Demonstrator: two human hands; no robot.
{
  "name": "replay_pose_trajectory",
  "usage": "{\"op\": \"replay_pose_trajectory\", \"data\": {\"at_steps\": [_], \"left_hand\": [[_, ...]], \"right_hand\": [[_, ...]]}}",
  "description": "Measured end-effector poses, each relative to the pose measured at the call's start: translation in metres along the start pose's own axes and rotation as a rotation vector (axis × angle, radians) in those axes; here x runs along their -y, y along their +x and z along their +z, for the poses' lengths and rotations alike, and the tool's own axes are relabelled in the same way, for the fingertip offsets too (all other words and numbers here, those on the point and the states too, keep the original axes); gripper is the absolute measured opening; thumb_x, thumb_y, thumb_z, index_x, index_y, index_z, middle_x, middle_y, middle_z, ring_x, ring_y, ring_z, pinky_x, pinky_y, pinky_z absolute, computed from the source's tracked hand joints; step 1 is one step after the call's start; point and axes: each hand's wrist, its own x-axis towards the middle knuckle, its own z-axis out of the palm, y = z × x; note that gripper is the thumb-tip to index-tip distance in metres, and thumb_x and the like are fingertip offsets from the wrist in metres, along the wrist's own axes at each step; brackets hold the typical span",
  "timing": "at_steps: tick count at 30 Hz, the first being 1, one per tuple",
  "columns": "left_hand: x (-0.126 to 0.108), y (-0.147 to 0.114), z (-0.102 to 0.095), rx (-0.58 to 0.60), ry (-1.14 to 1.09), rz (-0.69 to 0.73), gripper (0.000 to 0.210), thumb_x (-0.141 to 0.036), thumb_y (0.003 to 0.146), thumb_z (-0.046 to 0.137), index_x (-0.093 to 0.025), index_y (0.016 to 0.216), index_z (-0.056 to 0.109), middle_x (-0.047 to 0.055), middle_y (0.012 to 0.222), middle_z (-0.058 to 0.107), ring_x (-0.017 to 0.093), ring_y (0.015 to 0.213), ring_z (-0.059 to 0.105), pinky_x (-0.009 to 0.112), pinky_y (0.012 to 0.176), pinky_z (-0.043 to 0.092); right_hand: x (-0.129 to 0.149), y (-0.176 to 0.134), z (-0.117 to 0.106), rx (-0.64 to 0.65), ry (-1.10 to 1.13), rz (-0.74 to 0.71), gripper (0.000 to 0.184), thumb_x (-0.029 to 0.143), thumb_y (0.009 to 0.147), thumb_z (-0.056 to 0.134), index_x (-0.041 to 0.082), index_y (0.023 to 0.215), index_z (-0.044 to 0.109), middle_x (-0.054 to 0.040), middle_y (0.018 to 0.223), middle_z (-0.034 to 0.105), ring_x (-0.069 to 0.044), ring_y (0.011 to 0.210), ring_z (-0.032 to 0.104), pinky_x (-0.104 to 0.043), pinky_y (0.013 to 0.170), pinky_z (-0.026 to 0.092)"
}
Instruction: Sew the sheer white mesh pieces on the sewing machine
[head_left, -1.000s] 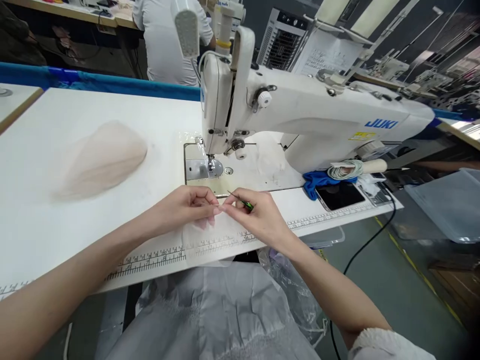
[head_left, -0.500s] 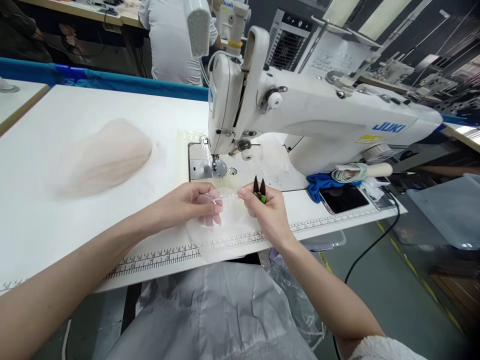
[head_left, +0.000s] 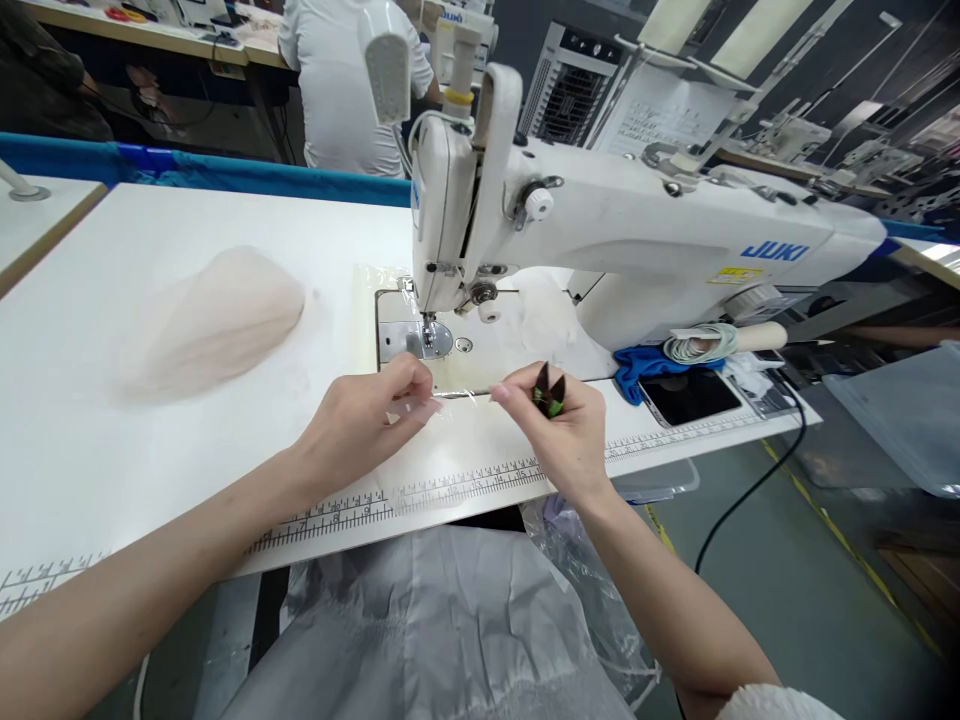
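Observation:
My left hand [head_left: 367, 415] is closed in a pinch on one end of a thin, clear strip [head_left: 466, 394]. The strip runs across to my right hand [head_left: 562, 435], whose thumb and finger pinch the other end. Tucked in that same hand are thread snips [head_left: 549, 392], their dark blades pointing up and a bit of green showing. Both hands are just in front of the needle plate [head_left: 401, 342] of a white sewing machine [head_left: 637, 215]. The machine's presser foot [head_left: 428, 328] is behind my left fingertips, apart from them.
Sheer beige fabric [head_left: 225, 325] lies on the white table at left. A ruler strip [head_left: 480, 485] follows the front edge. At right are a blue cloth [head_left: 631, 372], a phone [head_left: 688, 395] and a coil of pale cord [head_left: 701, 345]. A person in white [head_left: 345, 90] is beyond the table.
My hands have drawn apart, the right one moving rightward and the left one slightly leftward and up. The clear strip now stretches between them. The snips have shifted right with my hand.

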Motion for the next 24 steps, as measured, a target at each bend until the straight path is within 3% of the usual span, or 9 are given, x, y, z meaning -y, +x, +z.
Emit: {"op": "replay_pose_trajectory", "data": {"at_steps": [6,9,12,14,17,22,24], "left_hand": [[0.000,0.001,0.002,0.028,-0.009,-0.008,0.015,-0.030,0.089,0.060,-0.023,0.089,0.047,-0.006,0.073,0.066,0.010,0.065,0.065,0.016,0.051,0.045],[0.002,0.002,0.003,0.101,-0.090,-0.055,0.019,-0.031,0.088,0.062,-0.024,0.103,0.053,-0.006,0.076,0.071,0.011,0.069,0.066,0.017,0.056,0.047],[0.003,0.004,0.002,0.238,-0.231,-0.135,0.019,-0.032,0.087,0.063,-0.025,0.105,0.063,-0.004,0.083,0.073,0.011,0.073,0.067,0.018,0.060,0.051],[0.002,0.006,0.000,0.337,-0.335,-0.192,0.016,-0.036,0.087,0.063,-0.024,0.095,0.070,-0.002,0.085,0.073,0.011,0.072,0.067,0.018,0.062,0.053],[-0.002,0.009,-0.005,0.446,-0.418,-0.243,0.025,-0.042,0.089,0.061,-0.022,0.078,0.072,-0.001,0.074,0.071,0.011,0.065,0.063,0.019,0.061,0.053],[-0.010,0.010,-0.009,0.447,-0.454,-0.253,0.035,-0.045,0.089,0.060,-0.021,0.066,0.070,-0.002,0.060,0.063,0.011,0.060,0.059,0.022,0.063,0.052],[-0.013,0.009,-0.008,0.450,-0.482,-0.268,0.028,-0.043,0.088,0.061,-0.022,0.074,0.073,-0.002,0.061,0.063,0.012,0.060,0.059,0.023,0.060,0.051]], "right_hand": [[0.005,0.008,0.004,-0.049,0.191,-0.062,0.023,0.031,0.087,0.066,0.020,0.069,0.058,0.0041,0.063,0.050,-0.006,0.051,0.034,-0.024,0.049,0.030],[0.004,0.016,0.000,0.018,0.433,0.051,0.024,0.038,0.092,0.060,0.021,0.075,0.056,0.0053,0.065,0.050,-0.004,0.042,0.023,-0.024,0.041,0.020],[0.004,0.020,-0.007,0.112,0.559,0.181,0.029,0.041,0.093,0.058,0.022,0.072,0.050,0.0083,0.055,0.039,-0.005,0.041,0.019,-0.023,0.039,0.015],[0.004,0.021,-0.014,0.100,0.509,0.176,0.030,0.040,0.091,0.061,0.022,0.071,0.048,0.0089,0.053,0.033,-0.006,0.043,0.020,-0.022,0.041,0.015],[0.000,0.023,-0.033,-0.008,0.244,0.035,0.027,0.039,0.088,0.066,0.021,0.072,0.052,0.0070,0.058,0.037,-0.006,0.047,0.027,-0.022,0.043,0.019],[-0.009,0.024,-0.060,-0.276,-0.077,-0.175,0.027,0.040,0.088,0.065,0.021,0.071,0.054,0.0068,0.055,0.038,-0.008,0.048,0.031,-0.024,0.046,0.025],[-0.007,0.019,-0.058,-0.261,-0.199,-0.200,0.026,0.038,0.089,0.063,0.021,0.071,0.054,0.0054,0.058,0.043,-0.009,0.051,0.036,-0.025,0.049,0.029]]}}
